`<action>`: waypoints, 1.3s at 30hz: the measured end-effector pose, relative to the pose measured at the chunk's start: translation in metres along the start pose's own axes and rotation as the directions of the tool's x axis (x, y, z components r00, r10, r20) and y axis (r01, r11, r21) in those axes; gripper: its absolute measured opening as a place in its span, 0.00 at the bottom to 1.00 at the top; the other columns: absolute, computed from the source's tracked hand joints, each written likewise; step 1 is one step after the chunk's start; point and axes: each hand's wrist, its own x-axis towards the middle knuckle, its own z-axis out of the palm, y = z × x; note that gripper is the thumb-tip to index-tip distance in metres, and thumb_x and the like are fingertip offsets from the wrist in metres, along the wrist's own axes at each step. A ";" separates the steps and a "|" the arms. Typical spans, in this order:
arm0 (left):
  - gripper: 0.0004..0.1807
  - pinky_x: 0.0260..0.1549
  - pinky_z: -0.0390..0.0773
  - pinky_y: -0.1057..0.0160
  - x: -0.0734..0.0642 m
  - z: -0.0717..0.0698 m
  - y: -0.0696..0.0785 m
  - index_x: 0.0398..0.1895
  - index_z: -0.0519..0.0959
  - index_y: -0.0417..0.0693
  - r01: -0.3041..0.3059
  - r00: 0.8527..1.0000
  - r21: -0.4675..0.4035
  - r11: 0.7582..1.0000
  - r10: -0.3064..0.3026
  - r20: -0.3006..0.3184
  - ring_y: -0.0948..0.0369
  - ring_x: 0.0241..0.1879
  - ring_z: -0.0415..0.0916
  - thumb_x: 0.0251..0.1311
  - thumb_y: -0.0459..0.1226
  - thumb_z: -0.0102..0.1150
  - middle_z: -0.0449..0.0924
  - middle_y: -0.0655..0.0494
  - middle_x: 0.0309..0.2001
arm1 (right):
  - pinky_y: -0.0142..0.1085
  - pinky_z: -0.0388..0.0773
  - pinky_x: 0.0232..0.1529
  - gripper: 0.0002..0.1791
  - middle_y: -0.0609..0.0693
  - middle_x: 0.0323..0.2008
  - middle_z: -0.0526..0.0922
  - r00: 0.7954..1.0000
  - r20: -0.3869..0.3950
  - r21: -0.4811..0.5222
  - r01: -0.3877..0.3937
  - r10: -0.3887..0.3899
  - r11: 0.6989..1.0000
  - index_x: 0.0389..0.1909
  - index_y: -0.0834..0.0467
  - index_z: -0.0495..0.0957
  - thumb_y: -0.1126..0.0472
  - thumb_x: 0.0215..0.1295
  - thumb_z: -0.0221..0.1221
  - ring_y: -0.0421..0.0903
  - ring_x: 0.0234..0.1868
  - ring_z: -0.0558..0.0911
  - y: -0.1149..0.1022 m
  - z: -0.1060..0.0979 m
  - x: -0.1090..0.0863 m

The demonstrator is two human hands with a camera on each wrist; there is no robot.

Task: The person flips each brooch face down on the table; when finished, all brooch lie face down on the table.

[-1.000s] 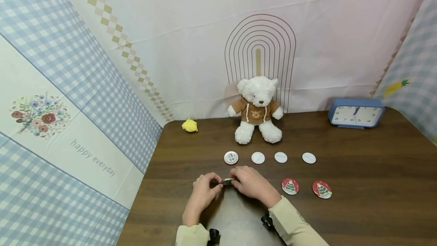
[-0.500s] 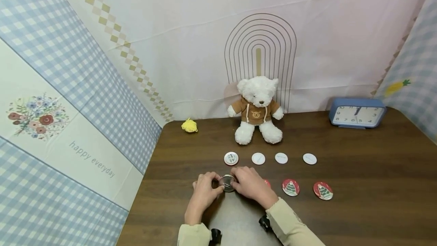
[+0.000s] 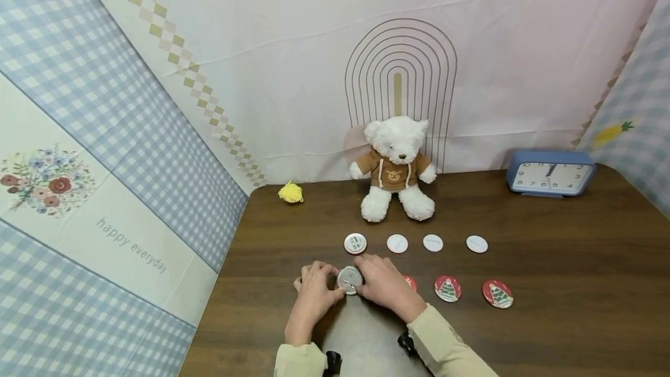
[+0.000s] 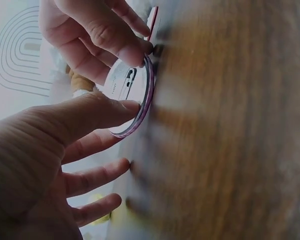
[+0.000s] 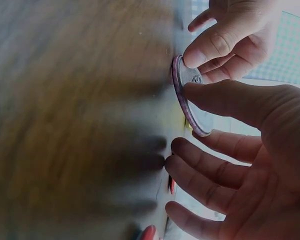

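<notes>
Both hands hold one round pin-back button badge (image 3: 349,280) low over the table. Its silvery back with the pin (image 4: 130,80) faces up toward me, and a pinkish-red rim (image 5: 182,100) shows at its edge. My left hand (image 3: 314,294) pinches its left side between thumb and forefinger, the other fingers spread. On the right side, my right hand (image 3: 386,283) pinches it the same way, thumb on the back. The badge's front is hidden. Just right of that hand lie red Christmas-tree badges (image 3: 448,288), one (image 3: 410,282) partly covered by the right hand.
Behind the hands, a row of white round pieces (image 3: 397,243) lies on the brown table (image 3: 251,284), the leftmost one (image 3: 356,243) bearing dark print. Farther back sit a yellow yarn ball (image 3: 291,192), a white teddy bear (image 3: 398,162) and a blue clock (image 3: 551,173).
Between the hands, the badge has turned from nearly edge-on to showing its back. A red badge beside the right hand has come partly into sight. Both hands keep nearly the same place.
</notes>
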 end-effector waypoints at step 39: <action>0.22 0.50 0.57 0.27 -0.004 -0.003 0.003 0.53 0.84 0.38 -0.050 0.995 0.016 0.999 0.048 0.090 0.33 0.62 0.61 0.53 0.34 0.71 0.72 0.37 0.62 | 0.56 0.74 0.41 0.17 0.58 0.41 0.76 0.987 0.097 -0.051 -0.123 0.127 0.991 0.41 0.65 0.85 0.59 0.56 0.74 0.58 0.43 0.75 -0.011 0.001 -0.002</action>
